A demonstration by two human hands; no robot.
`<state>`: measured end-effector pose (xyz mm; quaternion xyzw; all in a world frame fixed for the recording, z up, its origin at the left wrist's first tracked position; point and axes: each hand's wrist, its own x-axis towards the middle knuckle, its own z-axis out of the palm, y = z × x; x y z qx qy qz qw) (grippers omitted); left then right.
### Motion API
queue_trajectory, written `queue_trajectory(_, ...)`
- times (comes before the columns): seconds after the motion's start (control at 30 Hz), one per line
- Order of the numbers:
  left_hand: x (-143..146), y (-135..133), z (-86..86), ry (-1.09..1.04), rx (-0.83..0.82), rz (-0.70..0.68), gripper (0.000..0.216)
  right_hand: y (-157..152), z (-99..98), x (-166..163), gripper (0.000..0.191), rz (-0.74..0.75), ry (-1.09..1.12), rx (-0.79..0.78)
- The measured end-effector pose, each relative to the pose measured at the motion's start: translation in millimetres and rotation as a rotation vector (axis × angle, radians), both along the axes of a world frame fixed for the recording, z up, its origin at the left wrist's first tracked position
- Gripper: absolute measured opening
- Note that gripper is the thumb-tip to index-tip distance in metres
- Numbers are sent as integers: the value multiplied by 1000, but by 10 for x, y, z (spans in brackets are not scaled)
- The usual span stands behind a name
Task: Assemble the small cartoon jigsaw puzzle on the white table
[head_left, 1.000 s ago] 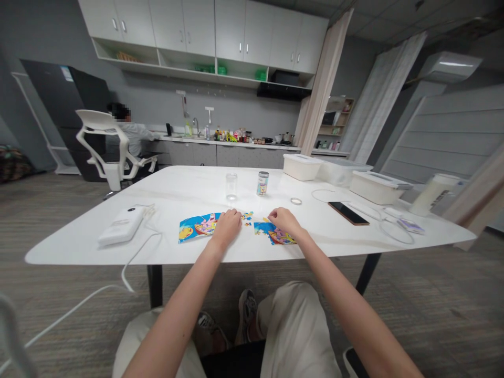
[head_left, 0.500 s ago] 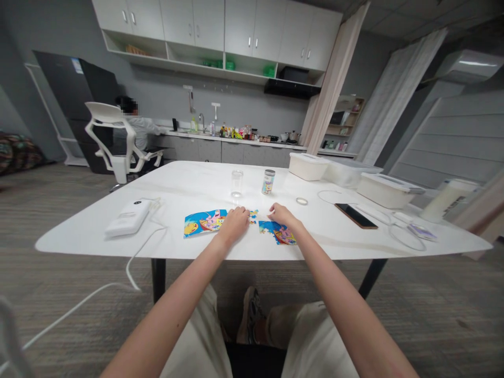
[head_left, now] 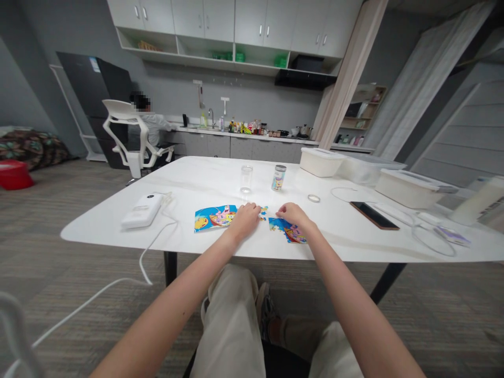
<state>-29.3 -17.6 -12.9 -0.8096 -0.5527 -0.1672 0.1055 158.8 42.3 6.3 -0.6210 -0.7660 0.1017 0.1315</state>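
Note:
Two joined chunks of a colourful cartoon jigsaw lie on the white table [head_left: 197, 181]: a left chunk [head_left: 212, 217] and a right chunk [head_left: 289, 231]. A few loose pieces [head_left: 263, 212] sit between them. My left hand [head_left: 247, 218] rests with curled fingers on the right end of the left chunk. My right hand [head_left: 293, 214] has its fingers bent down on the top edge of the right chunk. What the fingertips pinch, if anything, is too small to see.
Behind the puzzle stand an empty clear glass [head_left: 246, 179] and a small printed jar [head_left: 278, 177]. A white power bank [head_left: 142, 210] with a cable lies left. A phone [head_left: 374, 215], a ring [head_left: 314, 198] and white boxes [head_left: 321, 160] are to the right. A person sits at the far counter.
My view has swung left, so the table and puzzle sit further right in the frame. Both hands stay on the puzzle chunks, hardly moved relative to them.

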Motion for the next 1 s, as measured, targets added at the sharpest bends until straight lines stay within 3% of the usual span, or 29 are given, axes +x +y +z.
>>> queue_trajectory(0.2, 2, -16, 13, 14, 2, 3, 20, 19, 71, -45, 15, -18, -39, -63)
queue_trajectory(0.33, 4, -22, 20, 6, 2, -9, 20, -21, 69, -41, 13, -37, 77, 53)
queue_trajectory(0.43, 9, -23, 21, 11, 10, -8, 20, -188, 8, 33, 13, 17, 255, 184)
queue_trajectory(0.53, 13, -18, 11, 18, 29, -9, 20, -455, -93, 130, 13, 139, 413, 212)
queue_trajectory(0.7, 9, 0, -1, -3, 55, -41, 22, -817, -238, 205, 14, 279, 472, 296)
queue_trajectory(1.0, -26, 13, 4, -81, 56, -417, 28, -959, -292, 217, 16, 416, 412, 280)
